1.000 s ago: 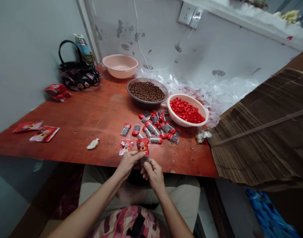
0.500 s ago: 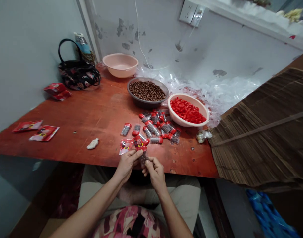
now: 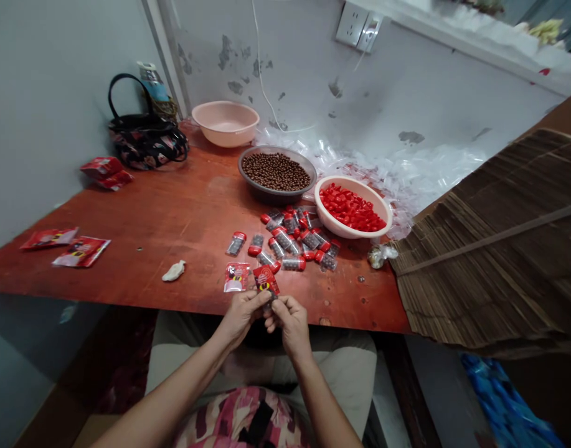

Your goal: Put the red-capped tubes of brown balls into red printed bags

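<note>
Over the table's front edge, my left hand (image 3: 241, 314) and my right hand (image 3: 289, 317) meet with fingers closed around a small clear tube (image 3: 269, 303) of dark brown balls. Most of the tube is hidden by my fingers. A red printed label (image 3: 266, 279) sticks up just beyond my fingertips; whether it is attached to the tube I cannot tell. A second printed label (image 3: 236, 277) lies flat to the left of it. Beyond my hands is a pile of filled tubes (image 3: 285, 239) with red caps.
A grey bowl of brown balls (image 3: 248, 180) and a pale bowl of red caps (image 3: 319, 204) stand behind the pile. An empty-looking pink basin (image 3: 225, 124), a floral bag (image 3: 147, 143), red packets (image 3: 82, 252) and a white lump (image 3: 174, 271) lie leftward. Stacked cardboard (image 3: 490, 249) leans right.
The tube has come down slightly and is more covered by my fingers. The red label beyond it has moved nearer to me and turned, now apart from the flat label.
</note>
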A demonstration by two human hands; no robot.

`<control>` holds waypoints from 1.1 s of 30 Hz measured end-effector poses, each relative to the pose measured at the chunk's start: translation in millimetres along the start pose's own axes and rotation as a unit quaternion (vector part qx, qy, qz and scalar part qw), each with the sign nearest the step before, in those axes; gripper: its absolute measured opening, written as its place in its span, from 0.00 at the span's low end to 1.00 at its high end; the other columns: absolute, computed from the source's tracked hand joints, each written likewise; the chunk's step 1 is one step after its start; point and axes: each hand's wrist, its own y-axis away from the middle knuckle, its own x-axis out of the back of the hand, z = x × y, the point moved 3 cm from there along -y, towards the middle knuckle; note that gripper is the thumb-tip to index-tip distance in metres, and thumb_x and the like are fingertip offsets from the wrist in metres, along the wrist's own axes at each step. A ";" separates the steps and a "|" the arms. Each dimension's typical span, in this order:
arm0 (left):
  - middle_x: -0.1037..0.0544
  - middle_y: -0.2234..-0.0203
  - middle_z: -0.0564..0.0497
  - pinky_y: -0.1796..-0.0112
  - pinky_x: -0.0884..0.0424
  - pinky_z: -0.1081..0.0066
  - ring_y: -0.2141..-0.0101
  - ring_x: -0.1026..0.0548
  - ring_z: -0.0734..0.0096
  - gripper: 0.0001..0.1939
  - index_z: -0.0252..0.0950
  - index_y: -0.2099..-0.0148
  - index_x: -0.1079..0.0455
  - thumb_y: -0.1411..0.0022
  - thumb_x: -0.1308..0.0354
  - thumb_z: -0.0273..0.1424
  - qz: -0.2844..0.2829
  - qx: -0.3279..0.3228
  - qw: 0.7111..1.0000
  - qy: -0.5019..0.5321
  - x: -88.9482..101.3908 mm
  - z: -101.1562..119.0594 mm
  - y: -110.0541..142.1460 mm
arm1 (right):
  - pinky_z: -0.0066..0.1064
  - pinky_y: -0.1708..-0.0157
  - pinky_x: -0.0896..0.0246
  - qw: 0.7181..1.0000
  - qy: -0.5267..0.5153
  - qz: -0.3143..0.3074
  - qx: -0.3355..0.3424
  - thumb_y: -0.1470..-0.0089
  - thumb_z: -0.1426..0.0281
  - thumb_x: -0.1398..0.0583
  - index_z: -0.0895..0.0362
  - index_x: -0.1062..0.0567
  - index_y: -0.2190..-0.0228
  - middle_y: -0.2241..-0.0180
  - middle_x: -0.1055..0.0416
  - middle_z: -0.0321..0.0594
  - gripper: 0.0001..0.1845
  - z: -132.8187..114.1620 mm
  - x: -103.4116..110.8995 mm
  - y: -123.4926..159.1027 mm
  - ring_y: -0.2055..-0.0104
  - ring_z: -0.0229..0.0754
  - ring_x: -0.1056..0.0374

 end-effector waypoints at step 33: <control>0.35 0.49 0.46 0.48 0.56 0.48 0.45 0.47 0.53 0.15 0.41 0.54 0.32 0.43 0.51 0.33 0.213 -0.299 0.581 -0.726 78.8 28.6 -1.3 | 0.20 0.86 0.46 0.987 0.143 -0.066 0.023 0.49 0.61 0.47 0.59 0.33 0.77 0.82 0.33 0.34 0.14 2.1 -21.5 -6.0 0.84 0.30 0.40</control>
